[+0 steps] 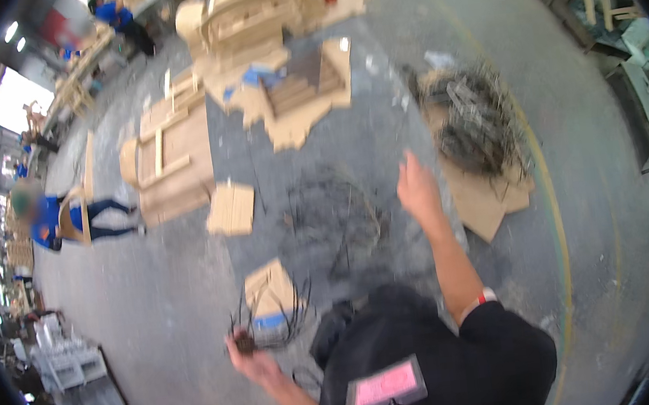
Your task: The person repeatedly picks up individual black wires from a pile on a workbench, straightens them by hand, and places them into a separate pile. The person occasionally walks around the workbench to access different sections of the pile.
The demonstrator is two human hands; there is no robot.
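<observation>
Key relation: the bundle of dark strips [245, 342] sits in the left hand [254, 365], low and to the person's left, while the right hand [418, 187] is well apart from it, reaching farther forward on the other side. Left hand is therefore the nearer one; from the right hand, the bundle lies to the left and back toward the body. Left fingers appear clamped around the bundle's compact brown end. Right hand is blurred; cannot tell whether its fingers pinch anything. Long axis of the bundle: not a straight one; the free ends fan from the grip toward the person's right and slightly forward, in loose arcs over a cardboard piece [267, 284]. Appearance: thin, nearly black, springy-looking strands, uneven in length, tangled near the fist. Similar loose strips [376, 213] lie scattered on the grey floor between the hands, forward of the body. A larger strip heap [478, 129], dark and matted with paler grey strands on top, rests on brown cardboard [481, 207] just beyond the right hand, to its right.
</observation>
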